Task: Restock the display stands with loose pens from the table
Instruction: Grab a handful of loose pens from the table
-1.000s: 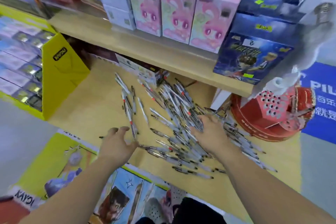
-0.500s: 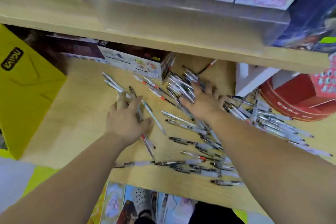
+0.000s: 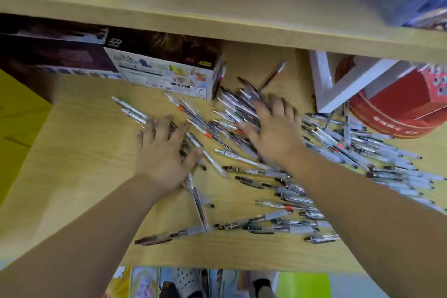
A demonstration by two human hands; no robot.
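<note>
Loose pens [image 3: 261, 172] are noted scattered across the wooden table [image 3: 79, 152], thickest from the centre out toward 3 o'clock, with a thinner row lying close to the front edge at 6 o'clock. The left hand [image 3: 164, 155] is laid palm down on a few pens just left of centre, fingers spread and straight, nothing enclosed. The right hand [image 3: 275, 133] is pressed onto the dense heap toward 1 o'clock, fingers fanned and only slightly bent. No pen is seen pinched, though what lies under either palm is hidden. A low shelf [image 3: 217, 24] is carried across the top at 12 o'clock. A printed box [image 3: 164, 75] is set beneath it at 11 o'clock, and a red round stand [image 3: 399, 109] is tucked beside a white box [image 3: 338, 87] at 2 o'clock. The step is judged to be raking pens together before any are lifted; restocking is not yet begun. Risks judged: round barrels could be rolled off the front edge if the sweep is drawn toward 6 o'clock too briskly. Pens at the back could be shoved into the gap beside the printed box, where one is leaned. A crossed heap could be grabbed tip-to-tail and would need sorting before being slotted into the stand. Knuckles could be caught on the shelf's underside.
</note>
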